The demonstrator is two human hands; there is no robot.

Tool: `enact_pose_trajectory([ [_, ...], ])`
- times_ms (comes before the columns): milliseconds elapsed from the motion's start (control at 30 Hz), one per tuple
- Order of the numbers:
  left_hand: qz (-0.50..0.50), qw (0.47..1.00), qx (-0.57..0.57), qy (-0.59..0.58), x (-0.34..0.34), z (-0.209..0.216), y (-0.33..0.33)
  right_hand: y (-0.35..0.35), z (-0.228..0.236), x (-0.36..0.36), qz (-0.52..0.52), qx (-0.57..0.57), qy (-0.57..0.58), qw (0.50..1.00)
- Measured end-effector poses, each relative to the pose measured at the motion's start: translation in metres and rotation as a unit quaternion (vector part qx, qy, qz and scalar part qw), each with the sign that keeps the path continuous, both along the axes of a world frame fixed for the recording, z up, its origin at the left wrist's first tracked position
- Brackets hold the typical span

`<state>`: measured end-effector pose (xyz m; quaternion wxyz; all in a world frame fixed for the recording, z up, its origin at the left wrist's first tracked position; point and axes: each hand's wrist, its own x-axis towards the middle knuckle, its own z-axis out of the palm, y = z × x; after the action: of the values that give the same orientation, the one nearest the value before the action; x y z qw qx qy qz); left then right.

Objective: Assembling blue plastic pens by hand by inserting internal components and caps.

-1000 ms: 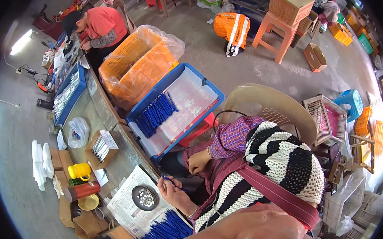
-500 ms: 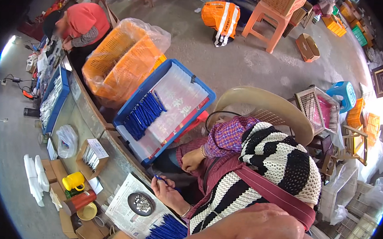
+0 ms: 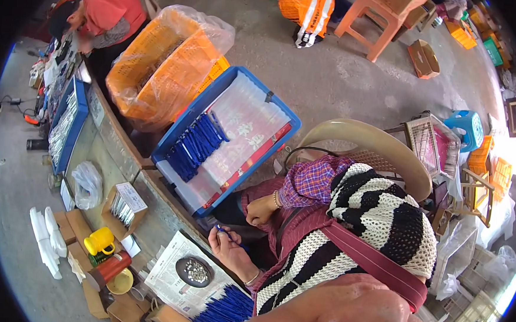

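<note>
My left hand [image 3: 229,249] is closed around a slim blue pen [image 3: 221,228], beside the table's edge. My right hand [image 3: 261,211] is held low by my lap, fingers curled; whatever they hold is hidden. Left of my left hand, a dark oval dish [image 3: 181,276] of small whitish pieces [image 3: 196,270] stands on a newspaper [image 3: 167,280]. Many blue pens [image 3: 225,312] lie in a pile on the paper's near end. Above my hands, a blue tray [image 3: 244,182] contains a row of blue pens [image 3: 195,145] on clear plastic packaging.
Orange baskets [image 3: 139,74] in clear plastic stand beyond the tray. A person in red [image 3: 113,13] works at the far left. A cardboard box [image 3: 126,209], yellow mug [image 3: 99,241] and plastic bag [image 3: 87,185] are along the table's left side. A chair [image 3: 366,135] stands behind me.
The view has shifted slightly. My left hand has turned a little, with the pen still between its fingers. My right hand stays by my lap.
</note>
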<state>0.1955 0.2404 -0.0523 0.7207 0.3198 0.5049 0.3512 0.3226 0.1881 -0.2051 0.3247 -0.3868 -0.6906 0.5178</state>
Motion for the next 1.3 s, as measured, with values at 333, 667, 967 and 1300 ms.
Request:
enact_pose_trajectory([
  [333,0.001,1.0,-0.015,0.003,-0.007,-0.004,0.003,0.002,0.003,0.002,-0.008,0.006,0.009,1.0],
  [667,-0.034,0.998,-0.025,0.039,0.013,0.001,0.005,0.004,0.011,0.005,-0.039,0.012,0.052,0.998],
  [967,-0.034,0.999,-0.029,-0.012,0.012,-0.004,0.012,0.01,0.004,-0.001,-0.05,-0.005,0.069,0.996],
  [1300,0.034,0.996,-0.041,-0.065,-0.01,0.015,0.005,0.006,0.025,-0.004,-0.039,0.002,-0.041,0.998],
])
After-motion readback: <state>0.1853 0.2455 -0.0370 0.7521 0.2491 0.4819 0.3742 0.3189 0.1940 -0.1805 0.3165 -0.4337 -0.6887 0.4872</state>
